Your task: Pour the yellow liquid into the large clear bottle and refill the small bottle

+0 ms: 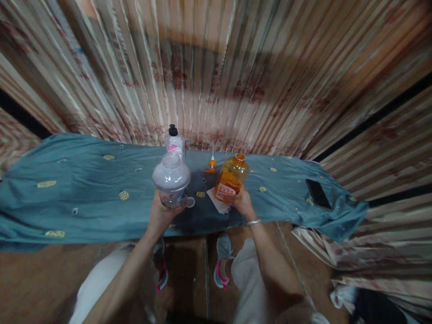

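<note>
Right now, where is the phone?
The phone lies flat on the blue cloth near its right end, well to the right of the orange bottle in the right hand.

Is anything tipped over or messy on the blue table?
The orange bottle leans in the right hand with no cap on. An orange cap with a tube stands apart behind it. No spill shows.

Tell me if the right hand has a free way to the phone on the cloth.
Probably not right away: the right hand is closed around the orange bottle. The cloth between it and the phone looks bare, so only its full grip hinders.
</note>
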`<state>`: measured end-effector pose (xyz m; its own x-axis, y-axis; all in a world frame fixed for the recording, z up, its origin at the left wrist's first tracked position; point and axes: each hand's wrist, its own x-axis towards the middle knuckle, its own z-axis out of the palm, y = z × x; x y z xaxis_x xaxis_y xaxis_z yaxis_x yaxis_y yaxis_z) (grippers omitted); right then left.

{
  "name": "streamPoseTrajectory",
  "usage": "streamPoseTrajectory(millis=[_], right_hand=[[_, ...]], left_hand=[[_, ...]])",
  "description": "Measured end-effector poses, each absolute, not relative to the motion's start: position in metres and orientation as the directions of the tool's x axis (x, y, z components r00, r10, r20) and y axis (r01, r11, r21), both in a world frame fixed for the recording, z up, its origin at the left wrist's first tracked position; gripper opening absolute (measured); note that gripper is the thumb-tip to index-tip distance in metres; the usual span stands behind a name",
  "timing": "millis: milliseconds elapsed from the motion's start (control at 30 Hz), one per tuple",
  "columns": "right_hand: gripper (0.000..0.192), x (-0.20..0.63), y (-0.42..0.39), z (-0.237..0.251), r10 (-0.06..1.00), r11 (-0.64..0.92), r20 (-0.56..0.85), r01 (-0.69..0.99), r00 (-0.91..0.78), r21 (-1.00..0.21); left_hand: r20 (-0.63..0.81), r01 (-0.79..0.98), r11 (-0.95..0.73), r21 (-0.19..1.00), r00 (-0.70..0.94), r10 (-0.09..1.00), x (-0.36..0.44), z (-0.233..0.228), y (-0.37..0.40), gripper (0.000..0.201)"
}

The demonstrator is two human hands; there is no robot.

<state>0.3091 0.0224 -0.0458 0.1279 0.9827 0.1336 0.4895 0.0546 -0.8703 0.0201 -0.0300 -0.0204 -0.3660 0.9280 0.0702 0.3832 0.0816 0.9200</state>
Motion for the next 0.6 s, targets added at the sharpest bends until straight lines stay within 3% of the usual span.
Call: streamPoseTrajectory(millis=[600], right_hand=[[0.08, 0.294, 0.018, -0.033, 0.989, 0.09, 0.13, 0.406, 0.073, -0.91]], left_hand=[[0.135, 0.514, 0.007, 0.858, -0.239, 0.962, 0.032, 0.014, -0.019, 0.075]])
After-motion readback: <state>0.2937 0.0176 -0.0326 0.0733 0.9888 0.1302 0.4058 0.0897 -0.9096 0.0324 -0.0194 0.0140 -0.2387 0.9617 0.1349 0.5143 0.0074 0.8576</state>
